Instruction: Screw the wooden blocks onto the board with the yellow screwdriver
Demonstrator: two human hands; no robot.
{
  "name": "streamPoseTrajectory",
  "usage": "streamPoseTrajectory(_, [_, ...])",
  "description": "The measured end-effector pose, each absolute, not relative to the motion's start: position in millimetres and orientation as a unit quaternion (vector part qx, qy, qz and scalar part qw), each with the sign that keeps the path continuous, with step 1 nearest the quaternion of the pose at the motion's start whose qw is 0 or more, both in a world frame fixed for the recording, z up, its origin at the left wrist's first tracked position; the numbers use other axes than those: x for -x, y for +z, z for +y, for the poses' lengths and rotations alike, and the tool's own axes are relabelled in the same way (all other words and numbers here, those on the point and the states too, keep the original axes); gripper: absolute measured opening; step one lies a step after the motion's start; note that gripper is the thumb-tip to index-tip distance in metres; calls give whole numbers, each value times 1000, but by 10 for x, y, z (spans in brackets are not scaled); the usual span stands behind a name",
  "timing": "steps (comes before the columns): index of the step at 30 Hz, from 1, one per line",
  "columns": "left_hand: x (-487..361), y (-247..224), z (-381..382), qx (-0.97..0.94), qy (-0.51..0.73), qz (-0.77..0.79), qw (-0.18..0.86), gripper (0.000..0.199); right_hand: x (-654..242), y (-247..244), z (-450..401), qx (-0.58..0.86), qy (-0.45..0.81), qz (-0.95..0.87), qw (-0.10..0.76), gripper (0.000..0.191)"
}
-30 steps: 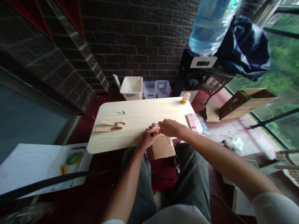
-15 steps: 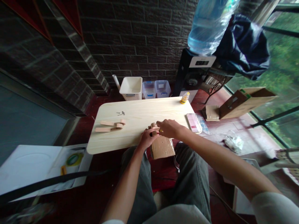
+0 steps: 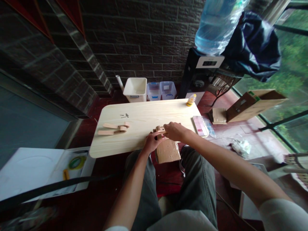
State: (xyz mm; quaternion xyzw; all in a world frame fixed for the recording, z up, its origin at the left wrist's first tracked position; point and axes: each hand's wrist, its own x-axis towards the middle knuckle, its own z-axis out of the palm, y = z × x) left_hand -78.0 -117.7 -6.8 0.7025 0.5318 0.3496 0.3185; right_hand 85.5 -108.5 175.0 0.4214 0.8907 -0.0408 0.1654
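Observation:
Near the front edge of the pale wooden table [image 3: 139, 112], my left hand [image 3: 152, 142] is closed on a small wooden piece [image 3: 158, 128] with a rounded block at its end. My right hand [image 3: 174, 131] is closed just right of it, fingers curled down. What it grips is mostly hidden by the fingers. Beneath both hands, a cardboard piece [image 3: 168, 152] sticks out past the table edge over my knees. Left on the table lie two wooden strips [image 3: 109, 132] with round blocks at their ends. Behind them are several small dark screws [image 3: 125, 115].
A clear bottle with yellow parts [image 3: 191, 100] stands at the table's back right corner, and a pink-and-white packet [image 3: 200, 125] lies at the right edge. Behind the table are a cream bin [image 3: 135, 88], clear plastic boxes [image 3: 161, 91] and a water dispenser [image 3: 202, 73]. An open white case [image 3: 69, 170] sits at left.
My right hand has shifted and turned slightly over the wooden piece, and a yellow bit by its fingertips no longer shows clearly. My left hand stays in place. The view has tilted slightly.

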Motion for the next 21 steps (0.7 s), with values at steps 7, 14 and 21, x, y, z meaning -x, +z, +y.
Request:
streamPoseTrajectory(7, [758, -39, -1189, -689, 356, 546, 317, 17, -847, 1869, -1138, -426, -68, 891, 142, 35])
streamPoseTrajectory(14, [767, -52, -1189, -698, 351, 546, 302, 14, -833, 1821, -1127, -390, -44, 908, 147, 33])
streamPoseTrajectory(21, [764, -100, -1175, -704, 348, 543, 296, 15, -790, 1782, -1060, -429, -59, 888, 154, 34])
